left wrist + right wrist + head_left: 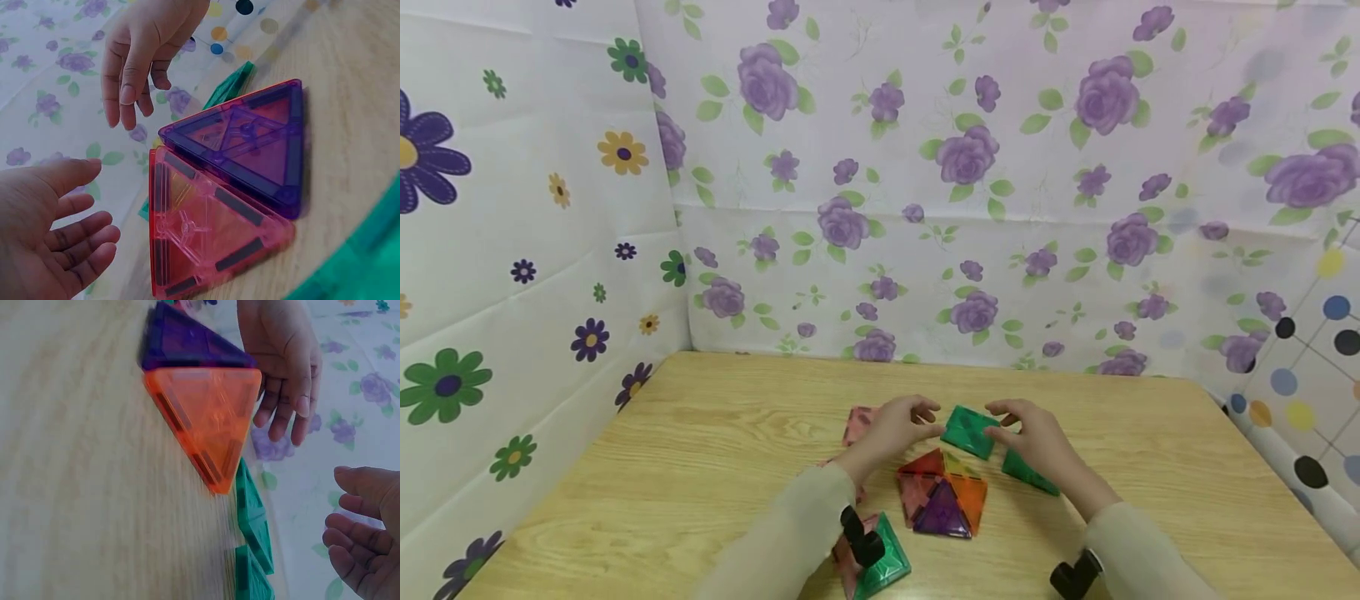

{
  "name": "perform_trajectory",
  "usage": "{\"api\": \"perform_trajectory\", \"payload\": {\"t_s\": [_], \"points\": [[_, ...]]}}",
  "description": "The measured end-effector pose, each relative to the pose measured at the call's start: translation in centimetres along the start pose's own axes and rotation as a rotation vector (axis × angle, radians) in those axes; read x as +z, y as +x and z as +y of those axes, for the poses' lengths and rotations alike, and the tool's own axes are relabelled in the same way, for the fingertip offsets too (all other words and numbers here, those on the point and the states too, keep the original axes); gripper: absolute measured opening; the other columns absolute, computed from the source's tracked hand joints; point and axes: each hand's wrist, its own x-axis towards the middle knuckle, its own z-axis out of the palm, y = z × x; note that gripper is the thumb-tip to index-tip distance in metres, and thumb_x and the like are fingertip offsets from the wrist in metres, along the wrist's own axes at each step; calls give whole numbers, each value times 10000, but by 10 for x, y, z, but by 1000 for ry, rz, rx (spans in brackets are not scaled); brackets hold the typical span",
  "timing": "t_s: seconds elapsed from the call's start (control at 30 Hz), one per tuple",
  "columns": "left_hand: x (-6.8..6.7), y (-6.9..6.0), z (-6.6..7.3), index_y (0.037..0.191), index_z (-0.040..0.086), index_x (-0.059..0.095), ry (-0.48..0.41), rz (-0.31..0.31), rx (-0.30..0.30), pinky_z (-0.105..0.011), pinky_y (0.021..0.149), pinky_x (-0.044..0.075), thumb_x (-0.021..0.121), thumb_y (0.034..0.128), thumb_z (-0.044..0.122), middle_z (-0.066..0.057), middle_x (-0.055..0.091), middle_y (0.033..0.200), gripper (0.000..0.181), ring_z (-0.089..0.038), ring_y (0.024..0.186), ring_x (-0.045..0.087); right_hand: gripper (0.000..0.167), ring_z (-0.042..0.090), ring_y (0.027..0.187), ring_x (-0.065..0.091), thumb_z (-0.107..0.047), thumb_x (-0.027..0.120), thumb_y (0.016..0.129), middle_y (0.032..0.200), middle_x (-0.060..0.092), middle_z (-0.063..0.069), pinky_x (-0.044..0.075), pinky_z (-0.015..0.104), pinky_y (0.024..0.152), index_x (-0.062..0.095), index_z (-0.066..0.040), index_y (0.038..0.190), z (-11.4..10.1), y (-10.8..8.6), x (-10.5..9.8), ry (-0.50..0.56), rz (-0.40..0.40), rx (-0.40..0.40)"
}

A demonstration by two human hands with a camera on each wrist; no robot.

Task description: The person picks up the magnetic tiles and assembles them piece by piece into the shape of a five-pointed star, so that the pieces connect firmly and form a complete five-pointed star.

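Note:
A raised, many-sided shape of triangular magnetic tiles stands on the table, with red, yellow, orange (203, 419), purple (943, 510) and pink (212, 231) faces. Beyond it lies a flat green magnetic tile (972, 430), between my two hands. My left hand (895, 427) hovers left of that tile, fingers loosely bent, holding nothing. On its other side my right hand (1032, 437) is also without anything in its fingers, its thumb near the tile's right edge; the head view cannot show whether they touch. Another green tile (1028, 473) lies partly under the right hand.
Pink tiles (854, 427) lie left of the shape, partly hidden by the left arm. Nearer the front, a pink and green tile piece (886, 562) sits beside the left sleeve. Flower-print cloth (865, 167) hangs behind the wooden table (715, 442).

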Motion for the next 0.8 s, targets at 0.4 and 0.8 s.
{"api": "perform_trajectory", "payload": {"t_s": [0.4, 0.8], "points": [[23, 24, -2, 1245, 77, 597, 16, -33, -72, -287, 669, 527, 724, 865, 262, -67, 625, 1031, 442, -151, 834, 593, 391, 286, 1015, 606, -189, 669, 906, 1210, 635, 181, 540, 424, 829, 610, -16, 1252, 24, 25, 7, -16, -125, 156], [32, 35, 4, 1285, 59, 588, 249, -57, -110, -379, 869, 530, 796, 792, 298, -104, 632, 1188, 587, -233, 1039, 613, 326, 293, 982, 643, -123, 672, 892, 1098, 676, 181, 549, 418, 834, 645, 37, 1175, 32, 36, 12, -73, -186, 149]]}}
